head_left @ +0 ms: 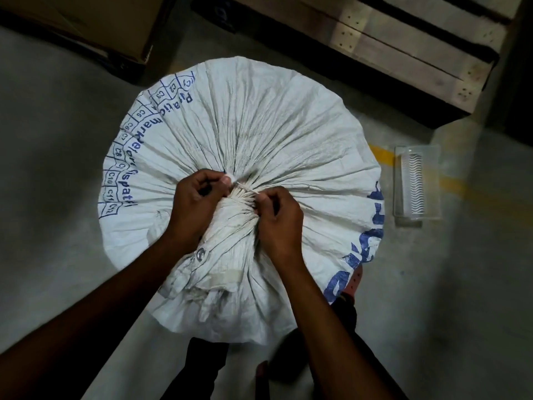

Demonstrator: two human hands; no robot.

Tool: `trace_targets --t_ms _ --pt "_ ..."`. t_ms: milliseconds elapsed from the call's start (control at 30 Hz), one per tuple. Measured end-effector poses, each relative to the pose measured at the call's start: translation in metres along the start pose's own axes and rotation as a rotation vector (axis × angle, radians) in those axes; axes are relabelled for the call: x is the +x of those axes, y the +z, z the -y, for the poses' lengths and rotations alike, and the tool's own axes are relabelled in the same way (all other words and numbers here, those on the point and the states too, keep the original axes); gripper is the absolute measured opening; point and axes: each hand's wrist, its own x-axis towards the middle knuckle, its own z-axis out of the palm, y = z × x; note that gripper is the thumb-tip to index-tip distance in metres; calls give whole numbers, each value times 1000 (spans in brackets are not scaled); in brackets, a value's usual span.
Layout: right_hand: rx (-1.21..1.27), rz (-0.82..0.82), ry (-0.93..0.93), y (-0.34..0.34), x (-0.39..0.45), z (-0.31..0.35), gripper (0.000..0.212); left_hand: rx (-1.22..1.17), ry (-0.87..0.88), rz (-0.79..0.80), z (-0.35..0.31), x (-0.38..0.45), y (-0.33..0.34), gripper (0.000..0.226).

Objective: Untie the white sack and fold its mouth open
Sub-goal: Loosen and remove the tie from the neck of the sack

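A bare grey concrete floor (pixel 52 157) is seen, marked by a yellow painted line (pixel 382 155) at the right. The full white sack (pixel 259 116) is stood on it at the centre, and a clear plastic tray (pixel 416 184) is laid just beside the sack's right edge, partly over the line. A cardboard box (pixel 86 27) is set at the upper left and a wooden pallet (pixel 403 47) at the upper right.

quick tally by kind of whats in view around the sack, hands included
white sack: 1
string tie on the sack's neck: 1
hands, left and right, both at the tie: 2
clear plastic tray: 1
wooden pallet: 1
cardboard box: 1
total: 7
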Motion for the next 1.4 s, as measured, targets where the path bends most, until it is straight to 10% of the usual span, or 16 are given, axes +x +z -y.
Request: trace_targets --t_ms 267,700,833,1067,1267,1400 --pt "577 -115 242 -6 -18 0 22 56 38 9 0 -5 5 9" --pt "749 -401 334 -16 -23 15 21 61 39 17 -4 -6 9 15" --pt "538 -362 268 -32 -25 5 19 67 47 -16 -3 -6 9 15" --pt "-567 -134 -304 -60 -21 -21 14 226 225 -90 -5 -6 11 29" --pt "-674 78 -584 -62 -24 -19 10 552 559 -5 -29 -14 16 23" --pt "-674 169 -612 -67 -26 -25 21 709 421 92 -41 -20 15 37"
